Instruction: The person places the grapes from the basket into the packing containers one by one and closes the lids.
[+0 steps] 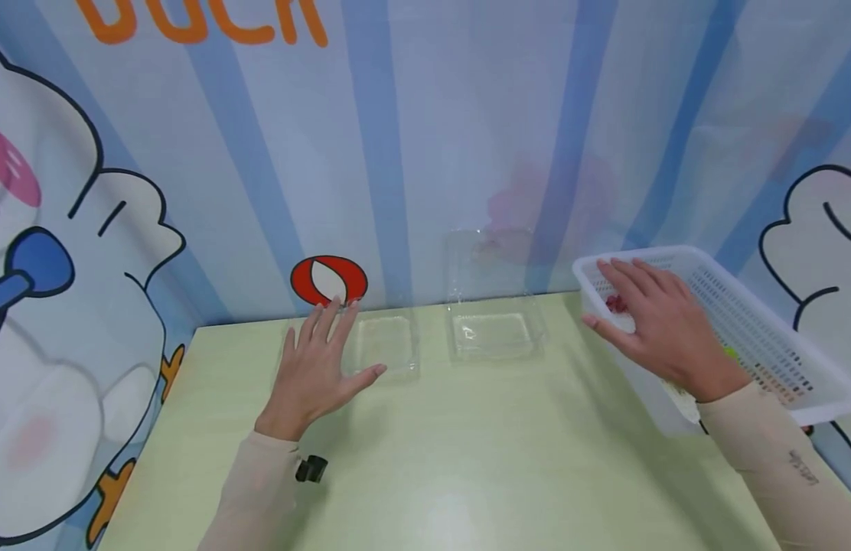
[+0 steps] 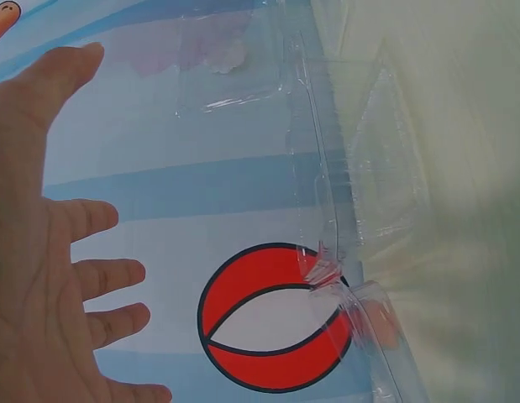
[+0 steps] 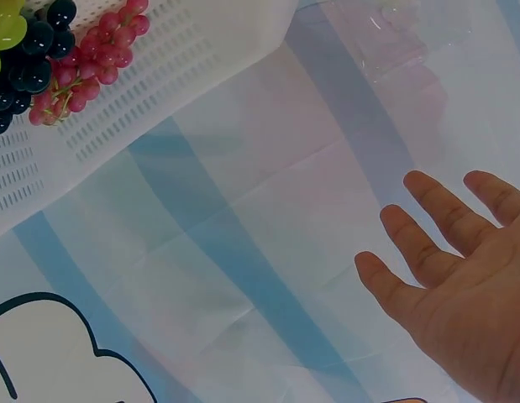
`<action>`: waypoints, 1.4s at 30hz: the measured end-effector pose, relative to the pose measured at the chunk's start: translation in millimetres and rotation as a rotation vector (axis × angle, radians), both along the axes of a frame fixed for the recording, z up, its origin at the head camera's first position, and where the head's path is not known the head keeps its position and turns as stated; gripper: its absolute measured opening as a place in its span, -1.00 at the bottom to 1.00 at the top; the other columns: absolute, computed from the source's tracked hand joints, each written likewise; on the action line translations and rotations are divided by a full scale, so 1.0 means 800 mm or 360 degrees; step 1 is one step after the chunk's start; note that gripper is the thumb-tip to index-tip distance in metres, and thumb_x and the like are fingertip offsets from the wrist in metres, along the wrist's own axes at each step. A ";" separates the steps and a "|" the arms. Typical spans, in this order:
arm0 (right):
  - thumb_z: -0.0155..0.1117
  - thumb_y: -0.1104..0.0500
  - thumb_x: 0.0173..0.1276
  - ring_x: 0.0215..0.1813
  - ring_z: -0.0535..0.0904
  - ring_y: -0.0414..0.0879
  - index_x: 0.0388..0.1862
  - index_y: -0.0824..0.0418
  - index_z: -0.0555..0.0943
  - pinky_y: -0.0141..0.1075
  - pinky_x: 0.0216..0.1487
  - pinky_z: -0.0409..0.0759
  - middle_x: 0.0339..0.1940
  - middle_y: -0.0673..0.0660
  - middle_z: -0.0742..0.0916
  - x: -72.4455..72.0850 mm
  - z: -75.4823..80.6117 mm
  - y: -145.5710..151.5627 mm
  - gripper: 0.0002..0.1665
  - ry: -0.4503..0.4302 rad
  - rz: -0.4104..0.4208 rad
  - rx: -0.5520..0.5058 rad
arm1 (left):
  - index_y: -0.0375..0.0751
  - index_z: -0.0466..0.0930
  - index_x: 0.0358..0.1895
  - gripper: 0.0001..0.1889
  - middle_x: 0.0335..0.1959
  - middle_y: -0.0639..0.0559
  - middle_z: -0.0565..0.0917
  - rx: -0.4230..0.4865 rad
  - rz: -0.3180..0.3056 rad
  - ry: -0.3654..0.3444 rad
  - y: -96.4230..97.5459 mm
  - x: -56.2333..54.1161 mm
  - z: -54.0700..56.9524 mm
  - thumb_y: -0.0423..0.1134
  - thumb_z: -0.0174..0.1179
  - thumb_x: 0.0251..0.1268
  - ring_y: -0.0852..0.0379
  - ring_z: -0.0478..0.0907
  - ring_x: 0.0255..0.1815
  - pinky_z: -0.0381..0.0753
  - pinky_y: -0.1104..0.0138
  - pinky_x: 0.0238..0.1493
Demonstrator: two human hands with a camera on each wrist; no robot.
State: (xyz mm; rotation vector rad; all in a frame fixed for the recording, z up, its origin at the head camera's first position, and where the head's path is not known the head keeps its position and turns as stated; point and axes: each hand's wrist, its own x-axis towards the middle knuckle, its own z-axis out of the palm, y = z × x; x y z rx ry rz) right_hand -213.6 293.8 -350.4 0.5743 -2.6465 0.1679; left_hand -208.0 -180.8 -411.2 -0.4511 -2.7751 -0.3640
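Observation:
My left hand point(image 1: 311, 367) is held with fingers spread, overlapping a clear plastic box point(image 1: 386, 344) in the head view; it holds nothing. To the right of that box, a second clear plastic box point(image 1: 494, 334) stands with its lid point(image 1: 490, 264) raised against the backdrop. My right hand point(image 1: 663, 325), fingers extended and empty, hovers over the white basket point(image 1: 811, 360). Inside the basket, the right wrist view shows red grapes point(image 3: 108, 46), black grapes point(image 3: 33, 71) and green grapes point(image 3: 6, 23). The hand hides much of the basket's contents from the head view.
A pale green table point(image 1: 467, 444) carries the boxes and the basket. Behind its back edge hangs a striped blue backdrop point(image 1: 439, 138) printed with cartoon ducks and a red ball. A small black clip point(image 1: 311, 468) shows at my left sleeve.

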 end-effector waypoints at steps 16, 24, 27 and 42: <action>0.22 -0.33 0.39 0.50 0.25 0.36 0.57 0.19 0.30 0.31 0.46 0.15 0.47 0.34 0.46 -0.012 0.000 0.015 -0.04 -0.0069 -0.0091 0.0064 | 0.03 0.07 0.65 0.01 0.61 -0.15 0.16 0.0031 0.0058 -0.0105 -0.016 -0.016 -0.023 0.46 0.13 0.24 -0.24 0.07 0.59 0.06 -0.48 0.37; 0.25 -0.31 0.37 0.47 0.29 0.36 0.55 0.19 0.33 0.30 0.45 0.18 0.44 0.36 0.49 -0.013 0.000 0.019 -0.05 -0.0046 -0.0103 0.0062 | 0.07 0.04 0.66 0.03 0.63 -0.16 0.12 0.0054 0.0080 -0.0169 -0.023 -0.030 -0.041 0.52 0.09 0.22 -0.27 0.08 0.58 0.06 -0.49 0.36; 0.24 -0.32 0.37 0.47 0.28 0.36 0.56 0.19 0.32 0.31 0.45 0.16 0.44 0.36 0.48 -0.014 -0.001 0.020 -0.05 -0.0072 -0.0112 0.0058 | 0.06 0.05 0.65 0.04 0.64 -0.16 0.10 0.0063 0.0085 -0.0200 -0.025 -0.035 -0.048 0.53 0.08 0.22 -0.28 0.08 0.58 0.04 -0.50 0.35; 0.24 -0.31 0.38 0.47 0.27 0.38 0.55 0.18 0.33 0.33 0.44 0.15 0.45 0.38 0.47 -0.017 -0.005 0.036 -0.07 -0.0094 -0.0144 0.0060 | -0.05 -0.04 0.67 0.17 0.67 -0.20 -0.02 0.0073 0.0157 -0.0393 -0.026 -0.061 -0.073 0.63 0.01 0.13 -0.33 -0.06 0.61 0.00 -0.52 0.35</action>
